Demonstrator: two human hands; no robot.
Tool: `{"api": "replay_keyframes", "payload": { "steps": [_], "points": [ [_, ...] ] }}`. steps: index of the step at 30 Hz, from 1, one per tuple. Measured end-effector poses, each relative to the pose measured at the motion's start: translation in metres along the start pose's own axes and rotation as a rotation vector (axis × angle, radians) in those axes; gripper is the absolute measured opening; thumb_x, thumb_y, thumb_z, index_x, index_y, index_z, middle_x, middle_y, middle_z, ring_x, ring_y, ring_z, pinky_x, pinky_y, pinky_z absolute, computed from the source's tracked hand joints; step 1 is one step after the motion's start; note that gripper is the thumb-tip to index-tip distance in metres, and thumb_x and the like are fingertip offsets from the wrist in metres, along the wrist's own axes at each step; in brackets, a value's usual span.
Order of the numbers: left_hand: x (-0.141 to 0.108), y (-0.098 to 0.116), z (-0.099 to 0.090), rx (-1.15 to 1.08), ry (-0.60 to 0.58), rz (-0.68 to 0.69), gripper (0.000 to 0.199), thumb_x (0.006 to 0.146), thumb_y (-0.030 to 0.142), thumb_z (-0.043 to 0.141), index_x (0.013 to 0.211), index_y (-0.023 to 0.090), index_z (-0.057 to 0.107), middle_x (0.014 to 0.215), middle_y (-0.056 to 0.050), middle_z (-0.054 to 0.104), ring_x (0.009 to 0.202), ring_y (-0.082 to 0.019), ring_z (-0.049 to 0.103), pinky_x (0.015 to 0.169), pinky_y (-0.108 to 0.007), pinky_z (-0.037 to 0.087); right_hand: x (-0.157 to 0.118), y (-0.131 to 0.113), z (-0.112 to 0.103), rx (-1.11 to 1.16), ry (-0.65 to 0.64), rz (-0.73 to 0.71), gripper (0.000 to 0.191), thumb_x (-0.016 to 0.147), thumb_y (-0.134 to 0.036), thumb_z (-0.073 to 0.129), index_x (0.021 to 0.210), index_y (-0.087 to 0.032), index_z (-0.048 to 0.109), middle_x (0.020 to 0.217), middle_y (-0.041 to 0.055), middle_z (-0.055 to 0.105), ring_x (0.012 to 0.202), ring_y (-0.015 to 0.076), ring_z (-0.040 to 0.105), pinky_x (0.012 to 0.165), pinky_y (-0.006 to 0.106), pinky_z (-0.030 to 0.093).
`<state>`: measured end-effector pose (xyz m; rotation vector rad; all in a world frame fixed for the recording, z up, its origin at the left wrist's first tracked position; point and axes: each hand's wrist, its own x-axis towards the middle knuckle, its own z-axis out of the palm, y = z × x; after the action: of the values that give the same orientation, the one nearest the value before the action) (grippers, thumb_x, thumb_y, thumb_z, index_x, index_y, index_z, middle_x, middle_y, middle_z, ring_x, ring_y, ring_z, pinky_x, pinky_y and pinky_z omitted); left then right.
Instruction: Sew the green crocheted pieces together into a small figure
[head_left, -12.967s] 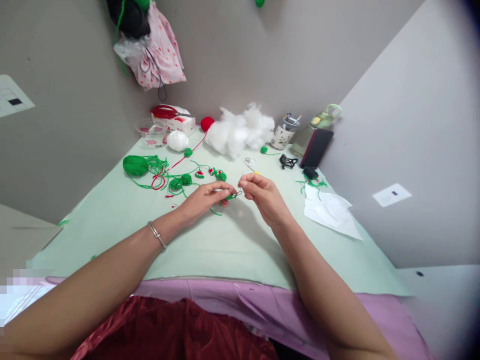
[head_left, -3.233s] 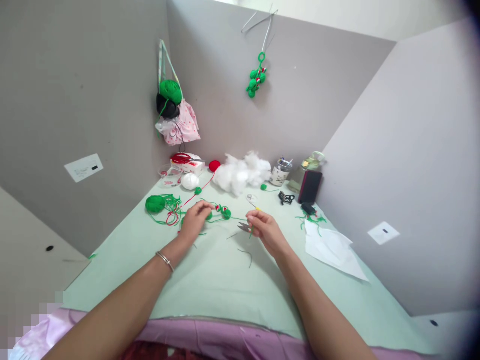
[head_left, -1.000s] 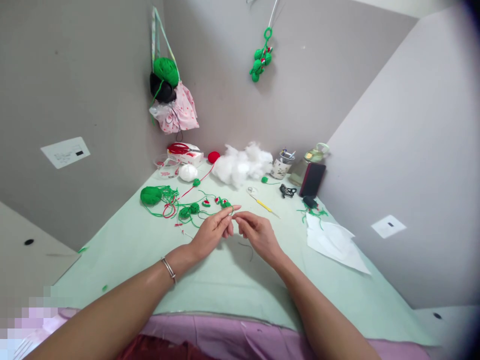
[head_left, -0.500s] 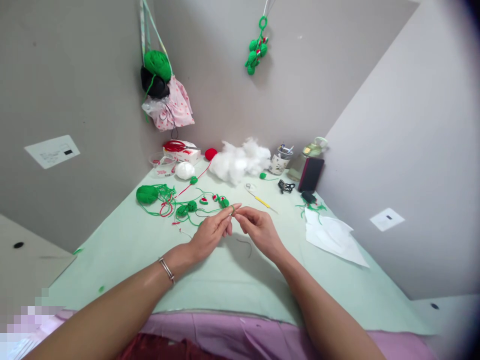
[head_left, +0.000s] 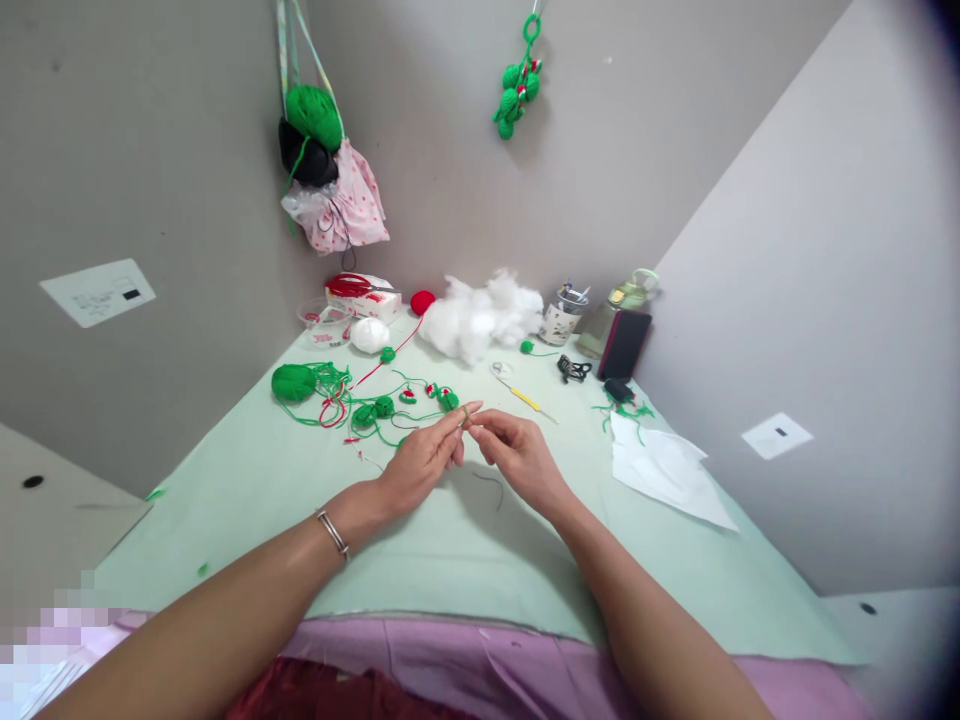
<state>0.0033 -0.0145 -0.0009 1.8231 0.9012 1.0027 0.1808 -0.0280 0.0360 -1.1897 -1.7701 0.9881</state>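
- Grey walls [head_left: 427, 130] stood around a pale green counter [head_left: 450, 575].
- Green yarn [head_left: 465, 414] lay looped over the outstretched index finger of the left hand [head_left: 421, 458], above the counter; its short visible strand ran crosswise to that finger, pointing roughly away from the person.
- Whether the left hand's curled fingers gripped it too could not be told.
- Right hand [head_left: 517, 448]: thumb and forefinger pinched the yarn beside that loop.
- Beyond lay a yellow-handled hook [head_left: 526, 400], slanting from back left to front right.
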Motion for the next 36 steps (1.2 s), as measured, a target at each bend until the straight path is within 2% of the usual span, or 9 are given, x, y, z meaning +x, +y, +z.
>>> {"api": "replay_keyframes", "payload": {
  "steps": [7,16,21,30,36],
  "points": [
    [-0.0004,-0.0022,-0.0001,0.045,0.019,0.010,0.052,0.102,0.033,0.036,0.151,0.020,0.045,0.071,0.002,0.055,0.067,-0.015,0.051,0.074,-0.026,0.043,0.0011,-0.0031,0.0009,0.042,0.010,0.046,0.032,0.089,-0.037,0.056,0.103,-0.014,0.073,0.055,-0.0053,0.043,0.052,0.0104,0.036,0.051,0.023,0.030],
    [-0.0018,-0.0025,0.0004,0.137,0.009,0.036,0.051,0.102,0.030,0.033,0.151,0.021,0.045,0.072,0.002,0.055,0.067,-0.015,0.051,0.072,-0.026,0.041,0.0003,-0.0033,0.0018,-0.007,0.026,-0.016,0.028,0.093,-0.039,0.054,0.085,-0.016,0.069,0.059,-0.0040,0.044,0.053,0.0101,0.031,0.050,0.024,0.026],
    [-0.0025,-0.0043,0.0000,0.172,-0.007,0.033,0.052,0.102,0.030,0.031,0.153,0.020,0.042,0.073,0.002,0.054,0.067,-0.015,0.050,0.071,-0.026,0.041,-0.0003,-0.0036,0.0013,-0.043,0.020,0.000,0.028,0.094,-0.037,0.053,0.083,-0.017,0.069,0.059,-0.0044,0.042,0.053,0.0099,0.029,0.050,0.024,0.024],
    [-0.0035,-0.0029,0.0008,0.230,0.000,0.056,0.052,0.101,0.028,0.032,0.150,0.018,0.045,0.074,0.001,0.054,0.067,-0.016,0.051,0.073,-0.027,0.042,0.0009,-0.0049,0.0014,-0.016,0.002,0.015,0.027,0.092,-0.034,0.053,0.084,-0.016,0.070,0.057,-0.0050,0.041,0.053,0.0099,0.029,0.050,0.024,0.025],
    [-0.0034,-0.0021,0.0009,0.346,0.008,0.083,0.052,0.101,0.025,0.030,0.149,0.015,0.045,0.073,0.000,0.057,0.067,-0.017,0.054,0.073,-0.028,0.044,0.0012,-0.0025,0.0001,-0.006,-0.028,0.032,0.028,0.093,-0.033,0.052,0.087,-0.015,0.072,0.057,-0.0052,0.042,0.053,0.0097,0.030,0.050,0.025,0.026]
  ]
}}
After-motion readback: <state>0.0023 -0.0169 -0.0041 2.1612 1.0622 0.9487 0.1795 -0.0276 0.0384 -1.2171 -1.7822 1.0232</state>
